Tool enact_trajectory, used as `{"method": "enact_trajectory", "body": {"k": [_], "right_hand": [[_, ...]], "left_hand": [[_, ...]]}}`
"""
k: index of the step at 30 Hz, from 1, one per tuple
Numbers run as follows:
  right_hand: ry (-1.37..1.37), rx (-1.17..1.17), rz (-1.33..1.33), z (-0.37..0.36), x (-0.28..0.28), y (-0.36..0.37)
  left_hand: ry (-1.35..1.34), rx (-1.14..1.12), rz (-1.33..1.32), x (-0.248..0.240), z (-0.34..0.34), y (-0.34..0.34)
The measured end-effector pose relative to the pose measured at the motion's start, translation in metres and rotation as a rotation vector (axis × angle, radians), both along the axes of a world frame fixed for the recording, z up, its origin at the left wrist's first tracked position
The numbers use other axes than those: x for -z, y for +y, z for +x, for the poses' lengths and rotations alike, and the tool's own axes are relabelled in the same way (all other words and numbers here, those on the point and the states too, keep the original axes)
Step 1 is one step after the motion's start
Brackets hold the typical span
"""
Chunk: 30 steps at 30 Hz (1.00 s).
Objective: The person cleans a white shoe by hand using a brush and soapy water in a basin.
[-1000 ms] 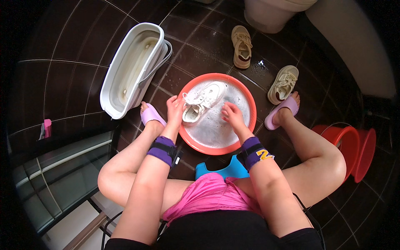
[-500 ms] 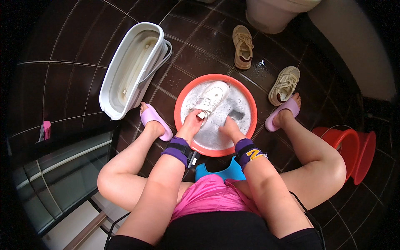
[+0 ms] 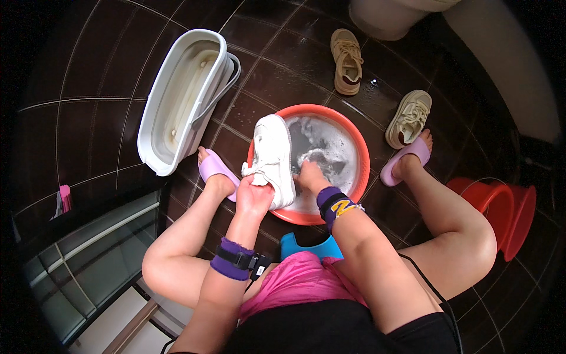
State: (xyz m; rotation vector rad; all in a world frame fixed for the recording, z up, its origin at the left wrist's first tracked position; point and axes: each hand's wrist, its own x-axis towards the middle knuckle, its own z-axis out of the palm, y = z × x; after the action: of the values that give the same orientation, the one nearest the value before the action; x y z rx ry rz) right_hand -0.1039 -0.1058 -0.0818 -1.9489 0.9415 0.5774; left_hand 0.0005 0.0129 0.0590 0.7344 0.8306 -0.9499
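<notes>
My left hand (image 3: 256, 199) grips a white lace-up shoe (image 3: 273, 153) by its heel end. The shoe is tipped on its side, its toe pointing away from me, above the left rim of the red basin (image 3: 364, 159). Inside the basin is grey, soapy water (image 3: 339, 138) with patches of white foam. My right hand (image 3: 312, 176) is low in the basin, right of the shoe, with its fingers curled at the water. What it holds, if anything, is hidden by the hand and the suds. Each wrist wears a purple band.
A long white bucket (image 3: 148, 133) with a handle and some water stands at the left. Two cream shoes, one farther off (image 3: 346, 62) and one at the right (image 3: 408, 119), rest on dark tiles. A blue stool (image 3: 312, 246) is near me; red buckets (image 3: 501, 209) stand right.
The white shoe has come up out of the suds and moved left in my left hand. My right hand has shifted left, and more grey water shows through the foam.
</notes>
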Motion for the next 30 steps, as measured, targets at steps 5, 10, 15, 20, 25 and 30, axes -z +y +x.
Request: {"method": "enact_trajectory", "body": {"k": [5, 10, 15, 20, 25, 30], "right_hand": [[0.077, -0.205, 0.193, 0.029, 0.003, 0.038], [-0.192, 0.356, 0.374, -0.017, 0.109, 0.020], [-0.266, 0.306, 0.113, 0.024, 0.036, 0.025], [-0.117, 0.411, 0.170, -0.008, -0.024, -0.023], [-0.349, 0.426, -0.083, -0.038, -0.072, -0.023], [-0.338, 0.177, 0.062, -0.047, -0.124, 0.001]], "left_hand": [[-0.024, -0.013, 0.047, -0.012, 0.013, 0.030], [0.042, 0.080, -0.058, -0.003, -0.003, -0.023], [0.066, -0.125, -0.068, -0.022, 0.003, 0.017], [-0.086, -0.045, 0.112, 0.011, -0.022, 0.020], [-0.098, -0.046, 0.132, 0.034, -0.053, 0.033], [-0.234, -0.005, 0.097, 0.038, -0.078, 0.029]]}}
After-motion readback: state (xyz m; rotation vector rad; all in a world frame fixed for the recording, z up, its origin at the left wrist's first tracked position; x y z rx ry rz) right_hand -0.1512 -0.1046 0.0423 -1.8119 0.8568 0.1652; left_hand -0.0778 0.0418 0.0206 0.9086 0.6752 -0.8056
